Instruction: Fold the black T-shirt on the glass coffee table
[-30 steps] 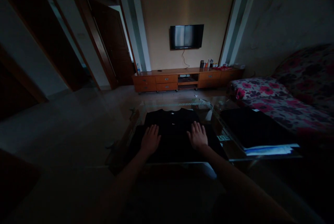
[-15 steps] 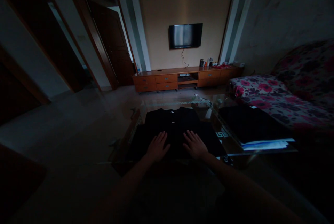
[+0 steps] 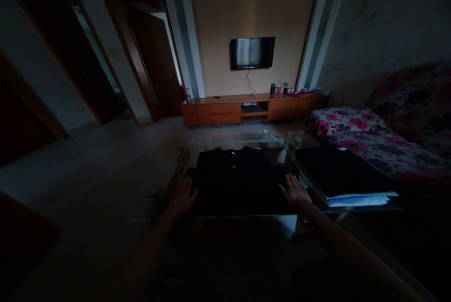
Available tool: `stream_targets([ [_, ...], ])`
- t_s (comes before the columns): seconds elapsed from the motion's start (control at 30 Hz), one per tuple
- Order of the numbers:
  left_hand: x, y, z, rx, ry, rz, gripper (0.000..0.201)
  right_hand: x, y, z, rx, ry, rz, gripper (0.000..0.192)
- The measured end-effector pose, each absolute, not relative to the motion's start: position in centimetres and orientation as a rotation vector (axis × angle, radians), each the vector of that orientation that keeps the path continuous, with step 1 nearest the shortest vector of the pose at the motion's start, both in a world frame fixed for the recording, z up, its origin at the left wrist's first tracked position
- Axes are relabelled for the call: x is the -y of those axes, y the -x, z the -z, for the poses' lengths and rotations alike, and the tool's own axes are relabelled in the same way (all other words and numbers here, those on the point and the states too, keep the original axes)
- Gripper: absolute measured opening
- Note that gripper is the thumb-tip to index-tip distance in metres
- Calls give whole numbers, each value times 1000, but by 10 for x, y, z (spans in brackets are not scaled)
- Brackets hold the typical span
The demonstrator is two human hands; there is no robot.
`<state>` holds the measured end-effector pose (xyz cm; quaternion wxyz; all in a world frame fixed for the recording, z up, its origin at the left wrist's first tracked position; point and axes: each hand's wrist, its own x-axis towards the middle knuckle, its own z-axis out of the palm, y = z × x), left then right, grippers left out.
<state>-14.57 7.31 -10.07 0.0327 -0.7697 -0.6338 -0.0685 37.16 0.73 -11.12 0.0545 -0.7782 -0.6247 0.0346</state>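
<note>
A black T-shirt (image 3: 236, 189) lies flat on the glass table (image 3: 229, 141), its neckline facing away from me and a small pale mark just below the collar. My left hand (image 3: 183, 194) rests at the shirt's left edge, fingers stretched out and thumb apart. At the right edge lies my right hand (image 3: 295, 191), palm down with its fingers extended. Neither hand grips the cloth. To the right of the shirt sits a stack of folded dark clothes (image 3: 345, 170), with white and blue layers showing beneath.
A floral sofa (image 3: 355, 121) stands on the right. Against the far wall is a low wooden cabinet (image 3: 225, 109) holding bottles and small items, under a wall-mounted television (image 3: 252, 52). A wooden door (image 3: 158, 62) stands ajar at the back left. The room is dim.
My hands have moved apart from the shirt's middle to its left and right edges. The shirt's near part now spreads less wide, and its front edge looks straighter.
</note>
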Motion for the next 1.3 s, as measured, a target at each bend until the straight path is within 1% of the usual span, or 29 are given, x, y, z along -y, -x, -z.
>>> stream_targets([
  [0.2, -75, 141, 104, 2075, 2245, 174, 82, -7, -371, 110, 1901, 2324, -44, 74],
  [0.37, -75, 135, 93, 2130, 2197, 147, 78, -15, -349, 106, 1877, 2383, 121, 76],
  [0.43, -75, 133, 89, 2069, 2242, 158, 72, -17, -338, 102, 1977, 2293, 87, 73],
  [0.53, -75, 130, 85, 1875, 2453, 184, 61, -17, -325, 98, 2197, 2080, -47, 67],
  [0.6, -73, 128, 83, 1781, 2572, 194, 57, -15, -321, 95, 2277, 2014, -117, 62],
  [0.73, -70, 123, 70, 1775, 2576, 265, 50, -14, -318, 84, 2268, 2035, -111, 57],
  [0.83, -78, 119, 57, 1807, 2550, 273, 41, -24, -317, 72, 2256, 2058, -65, 48],
  [0.93, -102, 116, 51, 1871, 2529, 302, 30, -48, -319, 62, 2177, 2100, -92, 40],
  [1.03, -137, 115, 55, 1918, 2523, 435, 24, -87, -326, 62, 2007, 2151, -135, 40],
  [1.1, -162, 116, 63, 1975, 2468, 519, 24, -116, -332, 67, 1903, 2171, -140, 43],
  [1.17, -186, 118, 71, 2050, 2370, 548, 28, -143, -336, 77, 1829, 2191, -139, 45],
  [1.3, -227, 124, 86, 2147, 2148, 495, 47, -185, -339, 99, 1695, 2286, -141, 52],
])
